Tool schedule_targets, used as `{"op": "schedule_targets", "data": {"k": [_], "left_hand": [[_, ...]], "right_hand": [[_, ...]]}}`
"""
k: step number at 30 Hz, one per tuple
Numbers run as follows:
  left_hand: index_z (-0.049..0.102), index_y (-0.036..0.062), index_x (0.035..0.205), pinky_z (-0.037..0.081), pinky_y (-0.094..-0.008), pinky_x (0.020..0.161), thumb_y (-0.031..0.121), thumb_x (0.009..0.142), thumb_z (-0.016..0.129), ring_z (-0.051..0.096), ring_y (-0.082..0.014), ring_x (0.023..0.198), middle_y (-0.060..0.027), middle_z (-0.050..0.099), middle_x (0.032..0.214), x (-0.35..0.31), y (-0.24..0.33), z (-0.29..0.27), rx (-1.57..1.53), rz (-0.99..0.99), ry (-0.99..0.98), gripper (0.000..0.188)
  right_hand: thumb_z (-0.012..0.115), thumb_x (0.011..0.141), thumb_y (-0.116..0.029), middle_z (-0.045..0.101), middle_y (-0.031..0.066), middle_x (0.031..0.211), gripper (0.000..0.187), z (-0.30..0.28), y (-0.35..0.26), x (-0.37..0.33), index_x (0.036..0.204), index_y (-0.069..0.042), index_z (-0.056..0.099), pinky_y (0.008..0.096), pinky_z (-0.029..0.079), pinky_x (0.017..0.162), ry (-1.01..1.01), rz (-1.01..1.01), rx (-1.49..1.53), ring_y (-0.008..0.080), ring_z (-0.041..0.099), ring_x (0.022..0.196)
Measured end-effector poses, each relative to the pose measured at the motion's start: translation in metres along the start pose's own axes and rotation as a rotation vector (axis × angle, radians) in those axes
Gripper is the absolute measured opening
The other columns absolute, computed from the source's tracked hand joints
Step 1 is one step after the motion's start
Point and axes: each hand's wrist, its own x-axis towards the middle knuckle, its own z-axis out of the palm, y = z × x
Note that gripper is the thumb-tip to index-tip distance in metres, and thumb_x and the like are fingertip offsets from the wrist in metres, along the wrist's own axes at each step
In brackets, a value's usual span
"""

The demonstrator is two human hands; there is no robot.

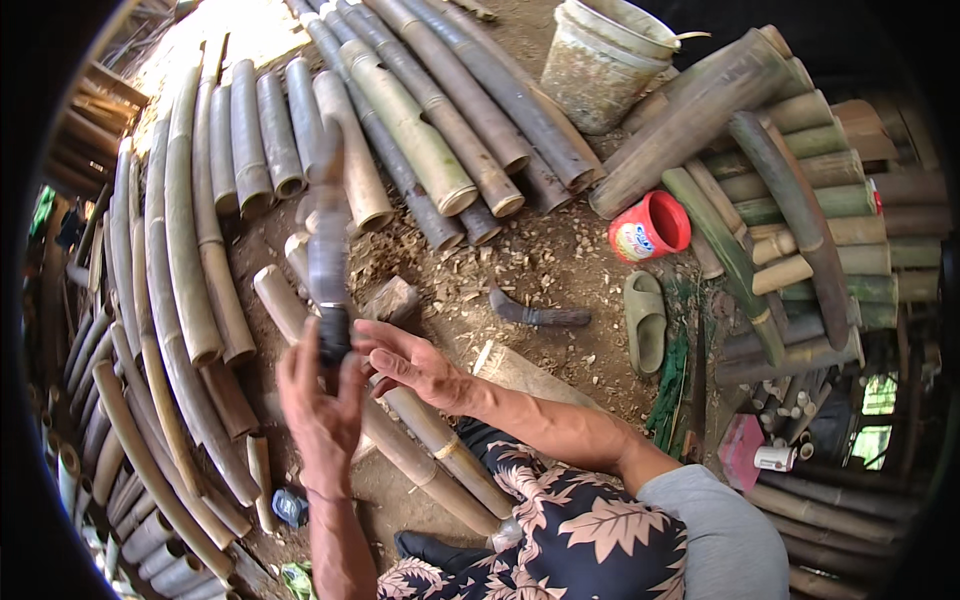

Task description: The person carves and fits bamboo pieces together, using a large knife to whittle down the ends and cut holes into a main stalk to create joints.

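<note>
Upright in front of me is a machete, its black handle (334,336) low and its blade (328,235) pointing away, smeared by motion. My left hand (325,405), also blurred, has its fingers on one side of the handle and its thumb on the other. Just right of the handle, my right hand (425,372) is open with its fingers loosely bent; whether they touch the handle I cannot tell. Below my hands, two bamboo poles (425,480) slant toward my lap. A stone or wood block (391,301) lies just beyond my right hand.
Bamboo poles (185,240) lie in rows at left and ahead, with more stacked at right (820,190). A dirty bucket (605,70), a red tub (650,228), a green sandal (645,325) and a dark curved piece (540,313) stand or lie among wood chips. A blue object (290,507) is near my left forearm.
</note>
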Motion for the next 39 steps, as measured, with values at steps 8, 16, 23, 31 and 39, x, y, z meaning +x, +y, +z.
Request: {"op": "schedule_targets", "data": {"k": [8,16,23,31,39], "left_hand": [[0.048,-0.0055,0.133,0.043,-0.0432,0.1,0.045,0.086,0.077,0.05,-0.0285,0.116,-0.0189,0.049,0.128,-0.153,-0.014,0.075,-0.308,-0.588,0.113,0.075],[0.05,-0.0086,0.121,0.049,-0.0374,0.087,0.041,0.079,0.085,0.059,-0.0247,0.097,-0.0176,0.061,0.103,-0.219,-0.112,0.136,-0.3,-0.755,0.103,0.074],[0.061,-0.0035,0.114,0.056,-0.0303,0.073,0.032,0.086,0.076,0.067,-0.017,0.08,-0.0121,0.068,0.091,-0.232,-0.101,-0.054,-0.898,-0.801,0.069,0.047],[0.045,0.001,0.128,0.059,-0.0346,0.074,0.027,0.079,0.078,0.068,-0.0211,0.079,-0.0128,0.063,0.098,-0.24,-0.049,-0.154,-0.778,-0.81,0.19,0.065],[0.045,0.0014,0.13,0.059,-0.0352,0.074,0.025,0.072,0.083,0.069,-0.0219,0.079,-0.0128,0.063,0.097,-0.265,-0.052,-0.121,-0.959,-0.859,0.115,0.073]], "right_hand": [[0.06,0.099,-0.031,0.067,0.017,0.118,0.039,-0.118,-0.117,-0.136,0.126,-0.004,0.056,0.0293,0.065,0.068,0.423,-0.525,0.433,0.0221,0.071,0.094],[0.063,0.097,-0.031,0.065,0.0212,0.12,0.049,-0.314,-0.146,-0.171,0.129,0.005,0.053,0.0374,0.062,0.082,0.71,-0.767,0.715,0.0281,0.068,0.101],[0.066,0.095,-0.035,0.07,0.0113,0.111,0.04,-0.197,-0.063,-0.183,0.117,-0.001,0.062,0.0344,0.061,0.077,0.644,-0.468,0.467,0.0222,0.068,0.094],[0.058,0.086,-0.013,0.061,0.009,0.097,0.042,-0.053,0.014,-0.2,0.126,-0.002,0.052,0.0351,0.057,0.067,0.787,0.023,-0.061,0.0177,0.062,0.077],[0.062,0.092,-0.01,0.058,0.0011,0.072,0.035,-0.048,0.056,-0.19,0.124,0.002,0.06,0.0241,0.045,0.053,0.574,-0.015,-0.799,0.008,0.053,0.055]]}}
